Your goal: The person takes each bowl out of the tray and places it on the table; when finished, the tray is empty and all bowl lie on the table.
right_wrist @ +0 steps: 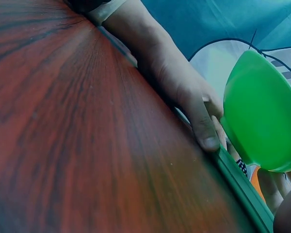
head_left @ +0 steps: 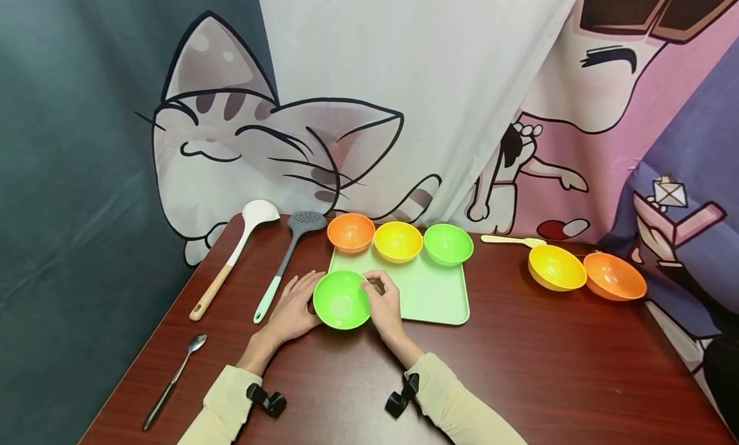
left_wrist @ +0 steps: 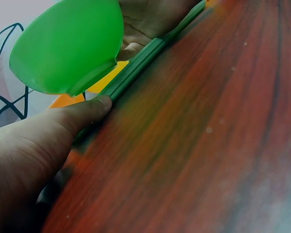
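A green bowl (head_left: 342, 299) is raised over the near left part of the pale green tray (head_left: 435, 297). My right hand (head_left: 387, 306) pinches this bowl at its right side, its fingers curled at the rim. To the bowl's left, my left hand (head_left: 294, 309) lies at the tray's near left corner with its fingers extended. In the left wrist view, the left thumb (left_wrist: 89, 110) touches the tray's edge (left_wrist: 136, 65), below the bowl (left_wrist: 70, 46). An orange bowl (head_left: 351, 233), a yellow bowl (head_left: 398, 242) and another green bowl (head_left: 448, 244) stand in a row along the tray's far side.
A white ladle (head_left: 237, 256) and a grey slotted turner (head_left: 291, 259) lie at the left. Nearer the front is a metal spoon (head_left: 176, 379). Toward the right are a cream utensil (head_left: 512, 240), a yellow bowl (head_left: 556, 268) and an orange bowl (head_left: 614, 276). A printed curtain (head_left: 427, 79) hangs behind the table.
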`<state>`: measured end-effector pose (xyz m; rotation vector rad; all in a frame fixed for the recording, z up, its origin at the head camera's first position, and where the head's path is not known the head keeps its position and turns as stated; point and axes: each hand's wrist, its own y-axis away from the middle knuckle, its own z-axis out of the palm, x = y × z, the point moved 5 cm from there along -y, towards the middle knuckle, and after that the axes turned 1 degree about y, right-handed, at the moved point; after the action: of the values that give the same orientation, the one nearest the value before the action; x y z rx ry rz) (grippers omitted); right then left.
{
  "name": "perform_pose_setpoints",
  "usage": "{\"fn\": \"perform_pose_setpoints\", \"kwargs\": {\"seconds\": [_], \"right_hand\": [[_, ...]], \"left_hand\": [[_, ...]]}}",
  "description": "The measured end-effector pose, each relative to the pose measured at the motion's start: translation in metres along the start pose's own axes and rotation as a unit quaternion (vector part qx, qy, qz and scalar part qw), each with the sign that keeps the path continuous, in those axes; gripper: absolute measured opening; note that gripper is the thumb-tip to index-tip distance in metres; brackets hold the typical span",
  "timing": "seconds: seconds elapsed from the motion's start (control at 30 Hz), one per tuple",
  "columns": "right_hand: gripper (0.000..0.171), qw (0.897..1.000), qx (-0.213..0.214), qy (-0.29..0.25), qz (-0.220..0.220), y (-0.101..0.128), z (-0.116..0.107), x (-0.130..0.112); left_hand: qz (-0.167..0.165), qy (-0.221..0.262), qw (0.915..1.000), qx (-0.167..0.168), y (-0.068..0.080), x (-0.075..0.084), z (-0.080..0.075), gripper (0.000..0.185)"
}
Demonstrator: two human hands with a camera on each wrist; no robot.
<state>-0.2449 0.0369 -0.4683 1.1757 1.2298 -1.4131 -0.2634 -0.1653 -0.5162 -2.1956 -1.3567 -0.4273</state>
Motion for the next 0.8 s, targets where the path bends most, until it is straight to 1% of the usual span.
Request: {"fn": "perform_pose_setpoints", "kwargs": {"seconds": [0.2,0.43,0.5,0.6,0.67,0.73,0.8], "right_hand": [[0.013,1.0,0.01,-0.009,-0.002,0.003,-0.007,0.001],[0.013,0.999,0.016,-0.025,-0.015,-0.004,-0.012,0.025],[0.012,0.999,0.025,-0.029,-0.024,-0.004,-0.014,0.027],[0.012,0.997,0.048,-0.039,-0.041,-0.002,-0.019,0.027],[0.012,0.995,0.063,-0.046,-0.056,-0.001,-0.025,0.025],[0.012,0.994,0.072,-0.052,-0.069,0.0,-0.031,0.023],[0.013,0.993,0.075,-0.053,-0.078,0.0,-0.037,0.022]], "left_hand": [[0.011,0.009,0.9999,0.001,-0.001,0.005,0.002,0.068],[-0.002,0.045,0.9988,0.017,0.001,0.006,0.0,0.048],[-0.01,0.057,0.9981,0.023,0.001,0.005,-0.001,0.039],[-0.024,0.08,0.9958,0.038,0.002,0.003,-0.002,0.019],[-0.028,0.089,0.9945,0.048,0.001,0.001,-0.003,0.01],[-0.028,0.091,0.994,0.054,0.002,0.001,-0.004,0.007],[-0.028,0.085,0.9946,0.053,0.002,0.001,-0.004,0.009]]}}
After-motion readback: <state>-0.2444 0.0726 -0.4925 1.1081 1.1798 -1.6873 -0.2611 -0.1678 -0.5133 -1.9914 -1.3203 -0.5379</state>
